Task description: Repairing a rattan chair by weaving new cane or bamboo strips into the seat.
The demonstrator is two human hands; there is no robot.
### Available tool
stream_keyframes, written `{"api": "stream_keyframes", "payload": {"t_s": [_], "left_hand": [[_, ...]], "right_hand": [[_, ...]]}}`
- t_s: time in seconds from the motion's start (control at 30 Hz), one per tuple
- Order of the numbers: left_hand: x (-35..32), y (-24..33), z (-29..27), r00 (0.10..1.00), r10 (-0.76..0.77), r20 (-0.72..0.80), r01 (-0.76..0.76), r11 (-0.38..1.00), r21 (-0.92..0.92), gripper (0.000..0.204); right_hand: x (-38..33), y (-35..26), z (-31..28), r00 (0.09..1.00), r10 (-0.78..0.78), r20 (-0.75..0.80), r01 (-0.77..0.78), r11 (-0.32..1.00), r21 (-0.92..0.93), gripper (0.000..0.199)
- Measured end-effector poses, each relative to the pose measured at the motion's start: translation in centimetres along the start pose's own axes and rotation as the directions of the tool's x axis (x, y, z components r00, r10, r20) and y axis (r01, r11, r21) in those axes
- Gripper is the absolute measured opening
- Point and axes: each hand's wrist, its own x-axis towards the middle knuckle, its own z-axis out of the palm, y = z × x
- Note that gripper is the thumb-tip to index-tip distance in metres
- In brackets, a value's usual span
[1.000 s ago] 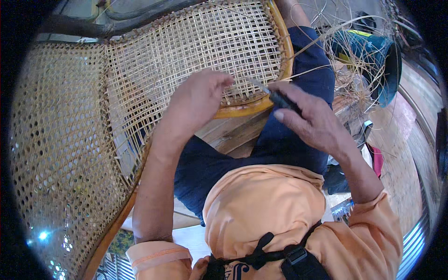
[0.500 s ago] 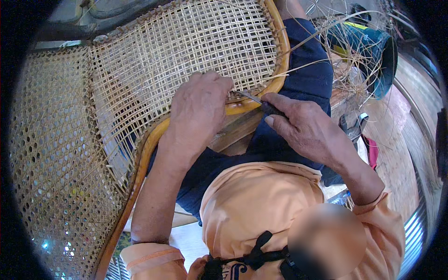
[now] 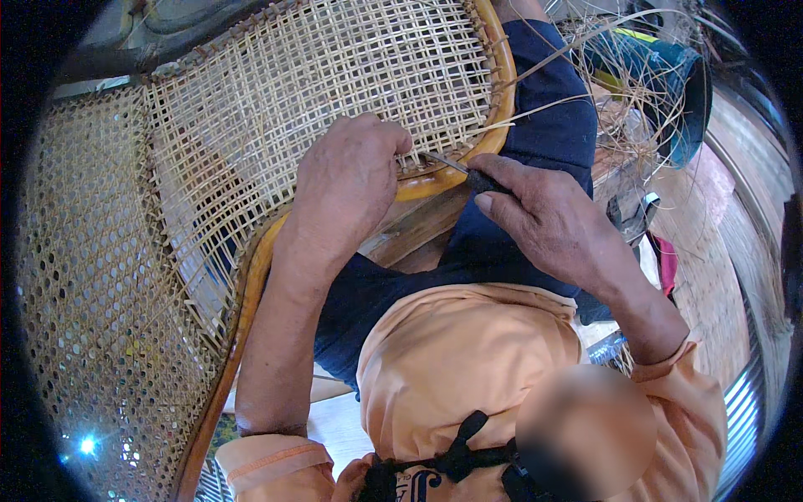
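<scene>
The left hand (image 3: 351, 180) rests knuckles-up on the woven cane seat (image 3: 335, 75), fingers curled shut against the weave at the wooden frame (image 3: 435, 180). The right hand (image 3: 548, 222) is closed around a dark-handled tool (image 3: 477, 177), its thin metal tip touching the frame's edge beside the left fingers. Loose cane strands (image 3: 535, 113) trail off to the right.

A woven cane chair seat (image 3: 335, 75) in an open lattice, pale tan, sits tilted in a curved, glossy honey-coloured wooden frame (image 3: 435, 180). A slim tool (image 3: 468, 174), dark handle and thin metal tip, lies pointing at the weave's near edge beside the frame.
</scene>
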Motion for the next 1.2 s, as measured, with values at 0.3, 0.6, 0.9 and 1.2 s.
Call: {"api": "stream_keyframes", "payload": {"t_s": [0.3, 0.6, 0.9, 1.2], "left_hand": [[-0.6, -2.6, -1.4, 0.994, 0.094, -0.056, -0.107, 0.948, -0.299, 0.021], [-3.3, -1.4, -1.6, 0.997, -0.016, -0.08, 0.014, 1.0, -0.024, 0.021], [-4.3, -2.2, -1.0, 0.983, -0.073, -0.166, 0.068, 0.997, -0.037, 0.018], [-3.7, -2.4, -0.8, 0.986, 0.004, -0.165, -0.004, 1.0, 0.0, 0.015]], "right_hand": [[-0.9, 0.9, 1.1, 0.994, -0.045, -0.103, 0.056, 0.992, 0.111, 0.035], [0.7, -0.8, 1.3, 0.998, -0.061, -0.018, 0.061, 0.998, 0.035, 0.037], [2.0, -1.8, 0.3, 0.992, -0.11, 0.057, 0.113, 0.992, -0.06, 0.033], [2.3, -3.0, 0.4, 0.978, -0.154, 0.139, 0.188, 0.939, -0.286, 0.031]]}}
